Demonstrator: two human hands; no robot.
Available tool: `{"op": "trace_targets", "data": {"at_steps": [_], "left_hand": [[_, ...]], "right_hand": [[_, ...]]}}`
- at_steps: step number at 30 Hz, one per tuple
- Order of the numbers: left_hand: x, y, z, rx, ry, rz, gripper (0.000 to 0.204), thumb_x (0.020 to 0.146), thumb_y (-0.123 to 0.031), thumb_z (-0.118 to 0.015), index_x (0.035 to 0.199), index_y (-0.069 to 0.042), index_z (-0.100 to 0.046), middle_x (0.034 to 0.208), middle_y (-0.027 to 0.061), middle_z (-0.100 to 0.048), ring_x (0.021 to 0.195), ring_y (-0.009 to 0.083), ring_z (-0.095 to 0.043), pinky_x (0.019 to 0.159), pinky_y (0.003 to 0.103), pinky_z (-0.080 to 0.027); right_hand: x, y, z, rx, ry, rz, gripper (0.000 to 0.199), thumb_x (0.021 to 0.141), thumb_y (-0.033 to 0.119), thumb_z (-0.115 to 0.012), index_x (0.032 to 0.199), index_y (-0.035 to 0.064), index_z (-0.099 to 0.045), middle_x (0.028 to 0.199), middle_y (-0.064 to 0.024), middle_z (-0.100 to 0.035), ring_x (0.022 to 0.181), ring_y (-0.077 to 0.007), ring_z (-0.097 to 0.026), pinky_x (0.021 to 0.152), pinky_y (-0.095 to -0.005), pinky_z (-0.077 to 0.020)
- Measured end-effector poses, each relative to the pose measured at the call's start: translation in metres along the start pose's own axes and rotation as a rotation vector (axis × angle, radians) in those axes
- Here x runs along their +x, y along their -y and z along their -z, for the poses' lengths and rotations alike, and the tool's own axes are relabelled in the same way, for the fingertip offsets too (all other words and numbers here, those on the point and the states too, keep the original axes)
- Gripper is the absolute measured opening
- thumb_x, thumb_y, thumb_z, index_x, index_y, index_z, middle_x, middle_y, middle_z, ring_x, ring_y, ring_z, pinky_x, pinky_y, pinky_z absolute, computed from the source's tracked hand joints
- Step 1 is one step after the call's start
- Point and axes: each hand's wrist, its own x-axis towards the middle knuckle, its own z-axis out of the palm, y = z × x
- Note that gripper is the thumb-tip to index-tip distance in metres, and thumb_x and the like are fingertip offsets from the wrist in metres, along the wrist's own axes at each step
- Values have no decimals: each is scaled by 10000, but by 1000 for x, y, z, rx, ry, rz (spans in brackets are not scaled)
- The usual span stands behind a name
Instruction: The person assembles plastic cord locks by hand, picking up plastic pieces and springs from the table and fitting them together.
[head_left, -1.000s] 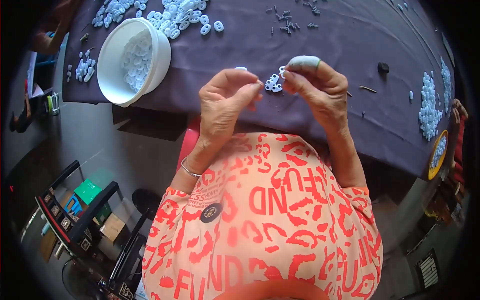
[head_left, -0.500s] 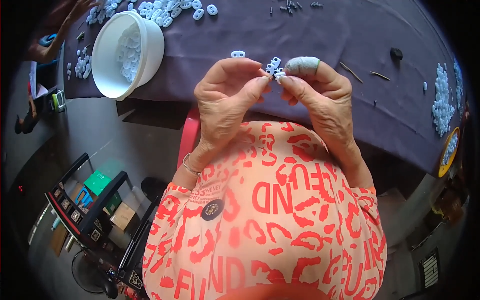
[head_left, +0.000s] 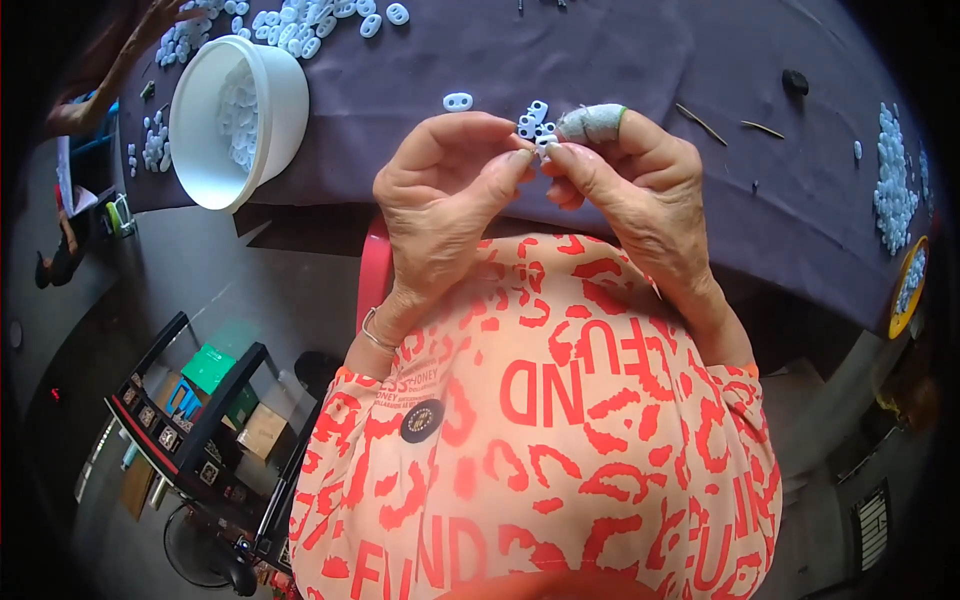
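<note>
A small cluster of white plastic pieces (head_left: 534,122) is pinched between the fingertips of the left hand (head_left: 447,195) and the right hand (head_left: 640,190), both grips closed on it just above the near edge of the purple-covered desk (head_left: 620,55). The right index finger is wrapped in tape (head_left: 592,122). 1 loose white piece (head_left: 458,101) lies near the cluster, and a white bowl (head_left: 240,120) of such pieces sits well apart to the left.

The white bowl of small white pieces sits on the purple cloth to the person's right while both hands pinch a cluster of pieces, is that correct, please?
Not quite. The white bowl sits to the person's left, at the edge of the purple cloth, as the head view shows. The rest holds: the left hand and right hand pinch a cluster of small white pieces.
</note>
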Motion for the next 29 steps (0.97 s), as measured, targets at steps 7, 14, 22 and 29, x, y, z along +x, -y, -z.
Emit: {"op": "trace_targets", "data": {"at_steps": [7,14,22,29], "left_hand": [[0,0,-2,67,-12,-25,207,781,55,-637,975,18,-577,878,78,-645,816,121,-629,745,232,-522],[-5,2,-5,130,-67,-22,191,788,49,-636,969,26,-582,882,81,-646,818,122,-631,748,233,-522],[-1,3,1,99,-29,32,204,797,30,-635,993,34,-577,889,86,-648,809,119,-630,719,232,-523],[8,6,5,-40,38,187,231,855,-68,-599,1070,13,-574,922,95,-648,786,153,-638,668,229,-514]], "right_hand": [[0,-3,0,-60,0,40,135,851,42,-599,969,-21,-603,814,-71,-649,673,-90,-610,605,-204,-517],[-1,-3,-3,-84,7,11,130,853,66,-605,954,-14,-616,791,-59,-650,652,-73,-602,593,-192,-510],[8,-6,2,-1,53,-112,130,858,77,-601,947,-16,-618,777,-59,-647,617,-69,-588,564,-188,-494],[11,-6,7,21,44,-131,144,868,107,-590,942,-13,-620,773,-72,-647,610,-90,-594,569,-200,-495]]}}
